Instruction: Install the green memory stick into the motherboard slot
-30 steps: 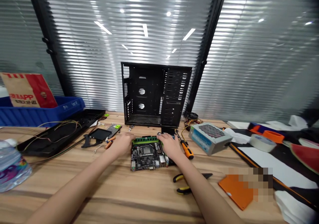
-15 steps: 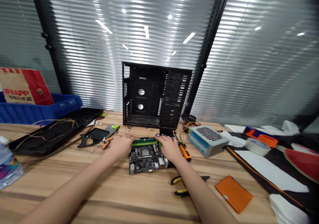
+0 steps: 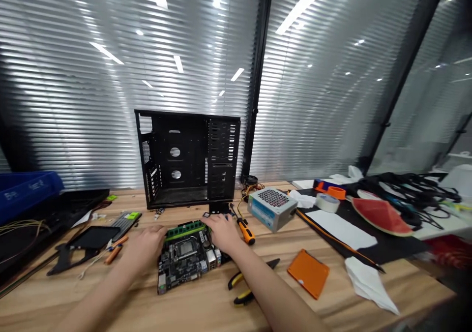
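A motherboard point(image 3: 184, 263) lies on the wooden table in front of me, with a green memory stick point(image 3: 184, 230) along its far edge and a metal processor socket near its middle. My left hand point(image 3: 146, 243) grips its far left corner, fingers curled. At the far right corner, my right hand point(image 3: 222, 231) has its fingers bent over the edge; some fingertips are hidden. An orange-handled screwdriver point(image 3: 246, 231) lies just right of that hand. Yellow-and-black pliers point(image 3: 241, 286) rest partly under my right forearm.
Behind the board stands an open black computer case point(image 3: 190, 165). A power supply point(image 3: 273, 208) and an orange case point(image 3: 309, 273) sit to the right, with tape point(image 3: 327, 202) and paper beyond. On the left are a black bracket point(image 3: 88, 241), a blue bin point(image 3: 29, 194) and wires.
The view has swung right, so the table things appear further left and more of the right side shows. Both hands stay at the motherboard's far corners.
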The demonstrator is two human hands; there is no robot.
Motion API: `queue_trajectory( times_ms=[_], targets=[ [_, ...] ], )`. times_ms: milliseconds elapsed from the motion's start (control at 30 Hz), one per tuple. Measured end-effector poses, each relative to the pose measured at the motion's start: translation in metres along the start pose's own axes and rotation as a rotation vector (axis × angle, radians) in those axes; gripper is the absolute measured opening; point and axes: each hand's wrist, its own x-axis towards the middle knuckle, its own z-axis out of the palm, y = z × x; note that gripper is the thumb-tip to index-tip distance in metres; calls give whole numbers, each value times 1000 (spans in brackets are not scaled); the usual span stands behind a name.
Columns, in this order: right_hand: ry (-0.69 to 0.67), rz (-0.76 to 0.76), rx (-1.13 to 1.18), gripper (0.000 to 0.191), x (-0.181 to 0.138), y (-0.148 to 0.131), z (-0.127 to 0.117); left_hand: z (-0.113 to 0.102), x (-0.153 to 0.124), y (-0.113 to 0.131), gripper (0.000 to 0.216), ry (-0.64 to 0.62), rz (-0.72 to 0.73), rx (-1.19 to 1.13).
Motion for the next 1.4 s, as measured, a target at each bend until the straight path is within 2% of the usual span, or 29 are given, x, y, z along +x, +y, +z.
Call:
queue_trajectory(
  times_ms=[200,467,800,1067,1400],
  targets=[
    [13,-7,48,59,0,1,0,-4,0,-1,32,-41,-16,2],
    [23,-1,77,57,1,1,2,2,1,-7,35,17,0,-13],
    [19,3,149,62,0,1,2,-2,-3,1,33,38,-20,-26],
    [21,12,93,61,-1,0,2,0,-5,3,33,21,-45,2],
    [36,8,138,62,-3,-2,3,-6,-7,8,33,-21,-101,32]
  ],
)
